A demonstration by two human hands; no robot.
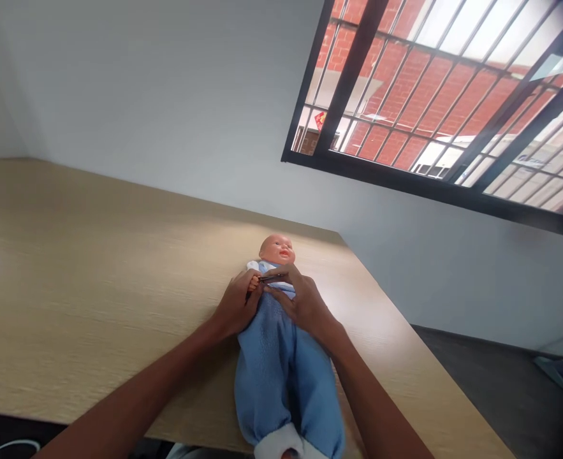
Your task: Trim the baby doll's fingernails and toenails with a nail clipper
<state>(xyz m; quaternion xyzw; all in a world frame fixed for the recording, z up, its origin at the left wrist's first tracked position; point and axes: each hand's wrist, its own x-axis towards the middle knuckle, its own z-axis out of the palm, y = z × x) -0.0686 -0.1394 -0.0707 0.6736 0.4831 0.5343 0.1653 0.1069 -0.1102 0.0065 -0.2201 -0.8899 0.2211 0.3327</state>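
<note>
A baby doll (pixel 277 248) in blue trousers (pixel 274 357) with white cuffs lies on its back on the wooden table (pixel 118 255), head toward the wall. My left hand (pixel 240 299) is closed around the doll's small hand (pixel 254 282), its fingers just showing. Between the thumb and fingers of my right hand (pixel 300 296) is a slim, dark metal nail clipper (pixel 271 278). Its tip is at the doll's fingers; whether it touches them I cannot tell. Both my hands rest over the doll's chest and hide much of its top.
The table's right edge (pixel 405 322) slopes down close to my right arm. Behind the table stands a grey wall (pixel 190 115) with a barred window (pixel 405 95). A white cable (pixel 20 442) shows below the front edge at the left. Dark floor (pixel 491 376) lies on the right.
</note>
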